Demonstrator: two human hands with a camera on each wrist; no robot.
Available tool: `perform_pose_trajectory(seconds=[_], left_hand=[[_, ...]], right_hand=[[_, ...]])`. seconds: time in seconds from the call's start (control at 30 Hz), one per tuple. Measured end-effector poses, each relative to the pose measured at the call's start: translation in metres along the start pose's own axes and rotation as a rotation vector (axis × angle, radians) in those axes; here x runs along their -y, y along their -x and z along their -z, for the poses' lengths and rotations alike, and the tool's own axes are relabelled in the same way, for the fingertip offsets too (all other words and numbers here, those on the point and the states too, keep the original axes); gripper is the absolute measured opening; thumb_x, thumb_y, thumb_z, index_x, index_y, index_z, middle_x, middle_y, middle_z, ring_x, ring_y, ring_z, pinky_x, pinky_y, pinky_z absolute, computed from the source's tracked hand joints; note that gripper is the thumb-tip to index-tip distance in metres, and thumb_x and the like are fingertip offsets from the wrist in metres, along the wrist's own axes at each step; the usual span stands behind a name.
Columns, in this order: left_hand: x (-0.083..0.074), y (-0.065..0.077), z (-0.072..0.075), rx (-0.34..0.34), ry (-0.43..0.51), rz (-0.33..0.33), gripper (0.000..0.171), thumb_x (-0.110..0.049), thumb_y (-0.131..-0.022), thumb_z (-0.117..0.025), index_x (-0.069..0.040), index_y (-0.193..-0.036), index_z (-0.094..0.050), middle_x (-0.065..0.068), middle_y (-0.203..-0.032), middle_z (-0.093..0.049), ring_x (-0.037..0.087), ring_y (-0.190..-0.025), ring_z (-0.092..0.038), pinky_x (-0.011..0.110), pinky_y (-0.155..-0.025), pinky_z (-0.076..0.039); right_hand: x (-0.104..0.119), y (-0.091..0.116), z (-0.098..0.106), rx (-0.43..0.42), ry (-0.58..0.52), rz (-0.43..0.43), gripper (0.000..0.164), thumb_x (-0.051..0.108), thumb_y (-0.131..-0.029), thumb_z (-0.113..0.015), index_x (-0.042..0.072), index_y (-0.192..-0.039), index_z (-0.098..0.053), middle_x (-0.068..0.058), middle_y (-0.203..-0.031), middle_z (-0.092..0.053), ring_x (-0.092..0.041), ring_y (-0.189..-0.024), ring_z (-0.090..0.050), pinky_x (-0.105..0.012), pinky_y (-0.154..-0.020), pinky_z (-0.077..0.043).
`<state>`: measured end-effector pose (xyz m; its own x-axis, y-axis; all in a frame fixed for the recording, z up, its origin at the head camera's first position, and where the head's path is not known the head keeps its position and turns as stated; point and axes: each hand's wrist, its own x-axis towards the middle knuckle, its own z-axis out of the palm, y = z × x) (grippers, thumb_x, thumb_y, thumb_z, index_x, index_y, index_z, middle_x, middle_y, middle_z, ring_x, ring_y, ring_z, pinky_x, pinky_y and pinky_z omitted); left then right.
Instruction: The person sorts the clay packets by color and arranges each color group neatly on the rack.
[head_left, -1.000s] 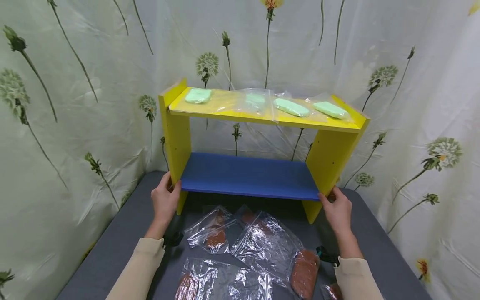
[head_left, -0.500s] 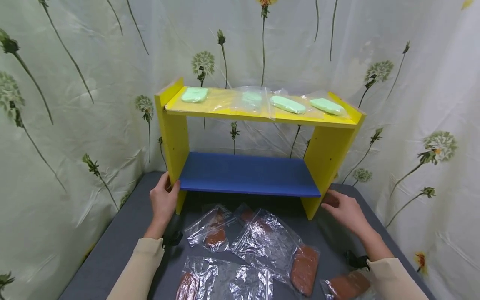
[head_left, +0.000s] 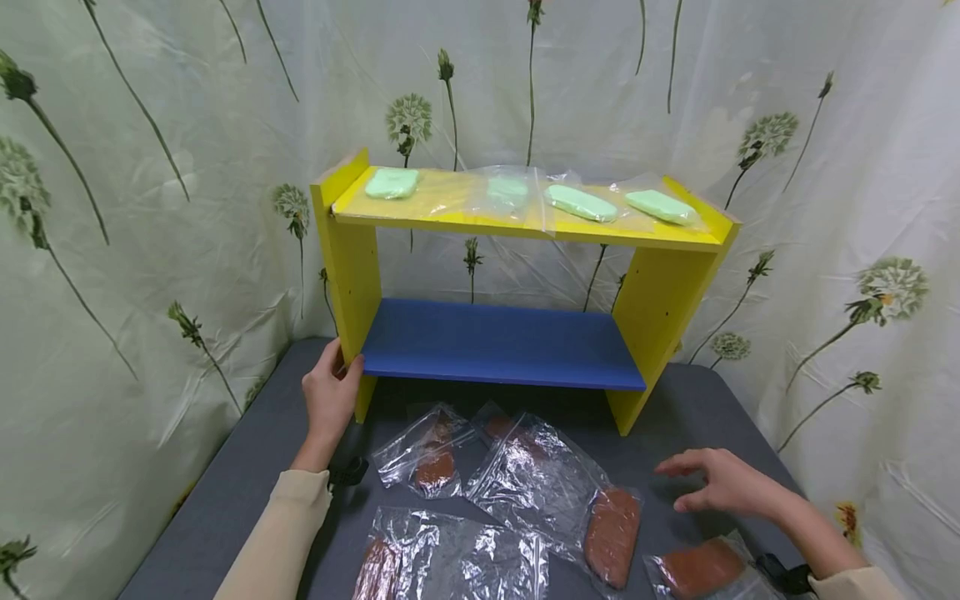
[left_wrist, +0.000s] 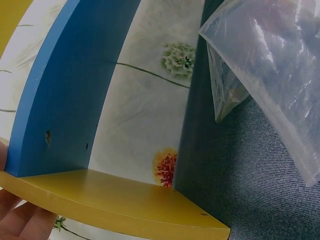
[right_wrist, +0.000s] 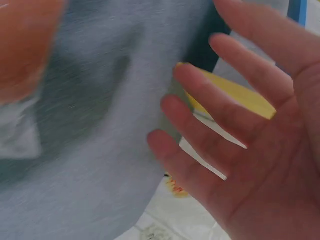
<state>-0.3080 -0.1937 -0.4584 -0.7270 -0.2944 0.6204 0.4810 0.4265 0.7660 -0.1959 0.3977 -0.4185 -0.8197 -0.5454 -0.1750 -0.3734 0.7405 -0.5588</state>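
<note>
A small yellow shelf unit (head_left: 671,308) with a blue middle shelf (head_left: 495,342) stands upright on the grey table. My left hand (head_left: 330,400) grips its left side panel, thumb at the front by the blue shelf and fingers (left_wrist: 30,222) round the outer face. Apart from the unit, my right hand (head_left: 727,482) hovers over the table at the right, fingers loosely spread and holding nothing. Just below it lies a clear bag with a reddish-brown slab (head_left: 701,568). Another brown slab (head_left: 612,537) in a zip bag lies to the left of that hand.
Several pale green pieces in clear bags, such as the green piece (head_left: 581,202), lie on the top shelf. More zip bags, including a large bag (head_left: 465,554), cover the table in front of the unit. A dandelion-patterned curtain (head_left: 187,275) surrounds the table.
My right hand has let go of the unit's right side panel and moved right and toward me, above the bagged brown slab. My left hand keeps its grip on the left panel.
</note>
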Motion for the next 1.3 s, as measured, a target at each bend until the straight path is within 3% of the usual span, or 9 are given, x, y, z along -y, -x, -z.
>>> perform_pose_trajectory(seconds=[0.2,0.37,0.53,0.77,1.0,1.17,1.3], left_hand=[[0.001,-0.001,0.002,0.005,0.002,0.009,0.04,-0.015,-0.097,-0.069,-0.016,-0.136,-0.063,0.012,-0.123,-0.069,0.03,-0.111,-0.067,0.039,-0.087,-0.054],[0.001,-0.001,0.003,0.012,-0.007,0.014,0.04,-0.016,-0.097,-0.07,-0.016,-0.136,-0.063,0.012,-0.123,-0.069,0.03,-0.112,-0.067,0.043,-0.087,-0.054],[0.0,-0.001,0.003,0.013,-0.004,0.018,0.04,-0.014,-0.096,-0.07,-0.014,-0.135,-0.063,0.013,-0.123,-0.069,0.03,-0.112,-0.067,0.044,-0.087,-0.054],[-0.001,-0.001,0.001,0.021,-0.002,0.02,0.04,-0.013,-0.096,-0.071,-0.014,-0.135,-0.063,0.013,-0.122,-0.069,0.03,-0.11,-0.067,0.045,-0.086,-0.054],[-0.001,-0.002,0.002,0.016,0.008,0.016,0.04,-0.014,-0.096,-0.07,-0.014,-0.135,-0.063,0.013,-0.123,-0.069,0.031,-0.112,-0.067,0.047,-0.087,-0.053],[0.0,-0.001,0.002,0.02,0.012,0.022,0.04,-0.015,-0.097,-0.07,-0.014,-0.136,-0.062,0.013,-0.124,-0.068,0.031,-0.113,-0.066,0.047,-0.088,-0.053],[0.0,0.0,0.003,0.022,0.019,0.028,0.041,-0.016,-0.097,-0.07,-0.015,-0.136,-0.062,0.012,-0.124,-0.068,0.03,-0.113,-0.066,0.045,-0.088,-0.053]], right_hand=[[-0.018,0.022,-0.013,0.162,-0.167,0.028,0.047,0.023,-0.084,-0.083,0.008,-0.127,-0.068,-0.01,-0.115,-0.063,-0.02,-0.1,-0.061,-0.034,-0.079,-0.051],[-0.027,0.03,-0.023,0.218,-0.253,-0.007,0.052,0.015,-0.076,-0.087,0.007,-0.123,-0.066,-0.009,-0.103,-0.052,-0.014,-0.085,-0.048,-0.028,-0.07,-0.04],[-0.027,0.031,-0.025,0.221,-0.254,-0.056,0.047,0.013,-0.071,-0.091,0.009,-0.109,-0.064,-0.009,-0.094,-0.047,-0.014,-0.079,-0.042,-0.03,-0.063,-0.032],[-0.029,0.035,-0.026,0.26,-0.249,0.003,0.042,0.012,-0.073,-0.089,0.009,-0.104,-0.062,-0.007,-0.093,-0.048,-0.008,-0.08,-0.041,-0.027,-0.063,-0.03],[-0.029,0.035,-0.028,0.207,-0.187,-0.023,0.044,0.014,-0.066,-0.091,0.012,-0.097,-0.061,-0.003,-0.088,-0.048,-0.007,-0.075,-0.04,-0.027,-0.06,-0.029],[-0.03,0.03,-0.031,0.19,-0.313,-0.045,0.044,0.01,-0.069,-0.088,0.004,-0.097,-0.055,0.001,-0.082,-0.056,-0.005,-0.069,-0.049,-0.024,-0.057,-0.036],[-0.031,0.028,-0.032,0.191,-0.354,-0.033,0.034,0.008,-0.076,-0.084,0.004,-0.1,-0.06,0.004,-0.084,-0.064,-0.005,-0.07,-0.056,-0.025,-0.058,-0.042]])
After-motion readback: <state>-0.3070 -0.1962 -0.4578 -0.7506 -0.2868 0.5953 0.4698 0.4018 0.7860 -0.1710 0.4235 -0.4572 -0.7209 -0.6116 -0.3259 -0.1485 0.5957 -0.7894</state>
